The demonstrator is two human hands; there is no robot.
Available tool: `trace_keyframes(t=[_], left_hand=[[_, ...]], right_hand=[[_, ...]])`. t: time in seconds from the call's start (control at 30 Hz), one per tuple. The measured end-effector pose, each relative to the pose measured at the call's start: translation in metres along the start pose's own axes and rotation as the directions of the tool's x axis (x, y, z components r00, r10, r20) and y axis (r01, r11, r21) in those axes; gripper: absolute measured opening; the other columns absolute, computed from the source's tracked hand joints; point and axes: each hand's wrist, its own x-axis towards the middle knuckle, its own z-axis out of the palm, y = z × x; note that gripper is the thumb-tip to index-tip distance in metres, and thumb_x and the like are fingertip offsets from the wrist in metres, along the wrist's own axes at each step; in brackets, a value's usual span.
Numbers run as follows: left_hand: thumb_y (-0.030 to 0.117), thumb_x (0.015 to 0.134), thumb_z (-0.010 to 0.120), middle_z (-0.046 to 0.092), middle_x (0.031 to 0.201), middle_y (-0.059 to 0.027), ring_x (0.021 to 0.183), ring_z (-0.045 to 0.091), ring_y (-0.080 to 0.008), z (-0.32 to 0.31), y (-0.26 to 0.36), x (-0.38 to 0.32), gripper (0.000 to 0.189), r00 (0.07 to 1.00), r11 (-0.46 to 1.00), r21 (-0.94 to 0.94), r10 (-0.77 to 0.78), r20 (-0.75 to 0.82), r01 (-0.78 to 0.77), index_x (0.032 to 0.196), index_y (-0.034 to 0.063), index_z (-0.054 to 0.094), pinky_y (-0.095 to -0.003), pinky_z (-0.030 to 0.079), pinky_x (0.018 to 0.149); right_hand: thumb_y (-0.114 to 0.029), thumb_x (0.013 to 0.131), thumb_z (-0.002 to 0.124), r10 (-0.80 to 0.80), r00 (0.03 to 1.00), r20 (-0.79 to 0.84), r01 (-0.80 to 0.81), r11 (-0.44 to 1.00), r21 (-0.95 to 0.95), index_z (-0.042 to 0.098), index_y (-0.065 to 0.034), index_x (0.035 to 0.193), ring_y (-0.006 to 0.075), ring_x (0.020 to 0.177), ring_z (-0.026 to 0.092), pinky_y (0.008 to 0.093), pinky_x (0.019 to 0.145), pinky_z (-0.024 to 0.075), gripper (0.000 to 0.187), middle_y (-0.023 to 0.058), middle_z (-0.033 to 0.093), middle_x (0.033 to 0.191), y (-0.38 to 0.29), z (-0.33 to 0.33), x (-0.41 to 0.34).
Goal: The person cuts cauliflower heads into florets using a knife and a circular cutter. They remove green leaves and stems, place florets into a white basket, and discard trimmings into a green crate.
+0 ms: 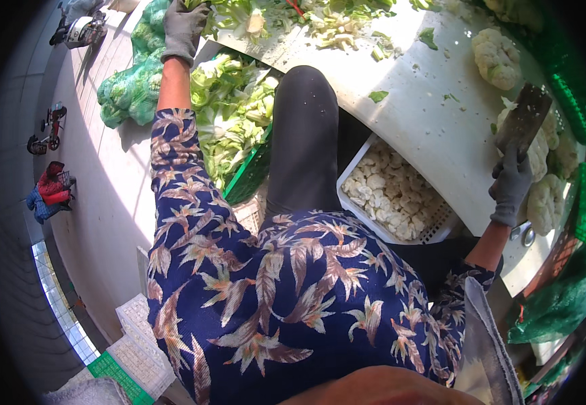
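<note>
My left hand, in a grey glove, is at the top edge beside leafy cauliflower trimmings. Its fingers are partly cut off by the frame, so I cannot tell whether it grips a leaf. On the right, my gloved right hand is closed around the handle of a cleaver. The broad, dark, wet-looking blade points up and away over the white table. Pale cauliflower heads lie beside and beneath that hand and blade. Another cauliflower head rests farther up the table.
A white crate of cut florets stands below the table edge. Left of my knee, a green crate holds leaves. Green mesh bags lie on the floor. Chopped scraps litter the tabletop.
</note>
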Motion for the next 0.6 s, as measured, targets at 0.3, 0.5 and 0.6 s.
trace_keyframes(t=[0.3, 0.5, 0.6], left_hand=[[-0.011, 0.088, 0.068, 0.071, 0.106, -0.0113, 0.087, 0.072, -0.0183, -0.203, 0.127, -0.103, 0.034, 0.983, 0.957, 0.242, 0.178, -0.049, -0.161, 0.121, -0.0020, 0.061, -0.0266, 0.059, 0.075], [-0.010, 0.094, 0.054, 0.067, 0.129, -0.0194, 0.087, 0.068, -0.0208, -0.203, -0.017, -0.209, 0.049, 0.869, 0.789, 0.450, -0.204, -0.451, 0.418, 0.141, 0.0017, 0.052, -0.0297, 0.055, 0.075], [-0.008, 0.077, 0.064, 0.044, 0.153, -0.0230, 0.141, 0.044, -0.0366, -0.180, -0.078, -0.248, 0.075, 0.922, 0.085, 0.971, -0.343, -0.181, 0.222, 0.148, 0.0092, 0.045, -0.0400, 0.040, 0.116]], right_hand=[[-0.021, 0.098, 0.066, 0.006, 0.998, 0.066, -0.007, 1.000, 0.006, 0.057, -0.0052, 0.086, 0.0089, 0.047, 0.044, 0.0259, 0.044, 0.0333, 0.022, -0.0011, 0.047, 0.061, 0.012, 0.005, 0.014], [-0.021, 0.098, 0.066, -0.045, 0.995, 0.094, 0.048, 0.998, -0.028, 0.056, -0.0061, 0.083, 0.0089, 0.046, 0.044, 0.0261, 0.043, 0.0337, 0.023, -0.0009, 0.048, 0.061, 0.019, 0.010, 0.022], [-0.022, 0.099, 0.065, -0.048, 0.991, 0.126, 0.055, 0.997, -0.053, 0.056, -0.0067, 0.082, 0.0085, 0.046, 0.044, 0.0259, 0.043, 0.0338, 0.025, -0.0010, 0.049, 0.061, 0.022, 0.009, 0.023]])
